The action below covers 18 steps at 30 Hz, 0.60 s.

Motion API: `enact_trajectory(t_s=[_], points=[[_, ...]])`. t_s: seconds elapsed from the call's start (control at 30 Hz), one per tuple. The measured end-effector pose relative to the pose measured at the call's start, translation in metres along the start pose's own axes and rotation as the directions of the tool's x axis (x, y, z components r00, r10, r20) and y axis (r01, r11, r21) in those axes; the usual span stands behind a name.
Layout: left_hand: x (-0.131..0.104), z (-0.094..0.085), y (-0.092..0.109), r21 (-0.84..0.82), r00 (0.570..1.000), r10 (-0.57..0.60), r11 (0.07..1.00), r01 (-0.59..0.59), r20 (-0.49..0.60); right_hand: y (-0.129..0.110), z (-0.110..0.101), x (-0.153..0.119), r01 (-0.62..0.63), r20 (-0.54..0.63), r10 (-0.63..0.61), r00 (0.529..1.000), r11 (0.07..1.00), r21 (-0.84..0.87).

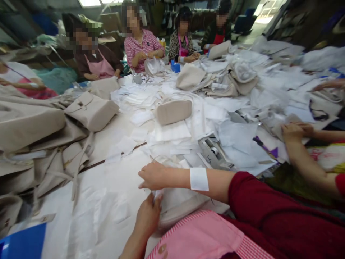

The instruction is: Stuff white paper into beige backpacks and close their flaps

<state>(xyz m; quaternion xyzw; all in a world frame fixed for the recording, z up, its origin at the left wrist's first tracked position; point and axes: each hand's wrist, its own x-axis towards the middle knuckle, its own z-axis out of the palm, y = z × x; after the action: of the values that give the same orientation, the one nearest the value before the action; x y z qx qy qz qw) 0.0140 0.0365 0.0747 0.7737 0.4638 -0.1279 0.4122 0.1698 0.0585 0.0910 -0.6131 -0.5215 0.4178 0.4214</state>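
In front of my pink apron lies a beige bag (183, 207), with whitish wrapping over its upper side. My left hand (148, 215) comes up from the bottom edge and grips the bag's left end, thumb and fingers closed around a pale part. Just above it, my right hand (153, 175) reaches across from the right with bent fingers closed. What its fingertips hold, if anything, is hidden. A white patch (199, 179) is on my right forearm.
Beige bags (93, 109) are heaped at the left. Another bag (174, 111) stands mid-table among white sheets (172, 132). A grey open box (215, 153) lies beyond my right arm. A co-worker's hands (295, 131) are at the right; several people sit across the table.
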Motion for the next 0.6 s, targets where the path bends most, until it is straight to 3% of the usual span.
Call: enact_trajectory(t_s=[0.1, 0.13, 0.2, 0.33, 0.43, 0.53, 0.6], points=[[0.001, -0.002, -0.004, -0.079, 1.0, 0.012, 0.997, -0.013, -0.021, -0.013, -0.035, -0.04, 0.305, 0.029, -0.316, 0.948, 0.884, -0.355], [0.001, -0.004, -0.005, -0.095, 0.999, 0.018, 0.995, -0.021, -0.027, -0.013, -0.047, -0.056, 0.348, -0.001, -0.384, 0.923, 0.838, -0.42], [0.001, -0.008, -0.007, -0.122, 0.999, 0.025, 0.992, -0.029, -0.03, -0.009, -0.068, -0.088, 0.315, -0.137, -0.414, 0.9, 0.835, -0.452], [-0.004, -0.021, -0.007, -0.117, 0.999, 0.008, 0.993, -0.013, -0.039, 0.016, -0.103, -0.148, 0.127, -0.376, -0.293, 0.879, 0.904, -0.409], [-0.008, -0.024, -0.01, -0.07, 0.999, -0.027, 0.997, 0.025, -0.033, 0.044, -0.134, -0.182, -0.048, -0.515, -0.19, 0.836, 0.91, -0.413], [-0.009, -0.022, -0.018, -0.036, 0.998, -0.064, 0.997, 0.064, -0.022, 0.081, -0.179, -0.208, -0.371, -0.668, 0.004, 0.744, 0.834, -0.408], [-0.01, -0.021, -0.024, -0.042, 0.996, -0.081, 0.996, 0.08, -0.028, 0.109, -0.214, -0.224, -0.612, -0.752, 0.167, 0.638, 0.702, -0.364]])
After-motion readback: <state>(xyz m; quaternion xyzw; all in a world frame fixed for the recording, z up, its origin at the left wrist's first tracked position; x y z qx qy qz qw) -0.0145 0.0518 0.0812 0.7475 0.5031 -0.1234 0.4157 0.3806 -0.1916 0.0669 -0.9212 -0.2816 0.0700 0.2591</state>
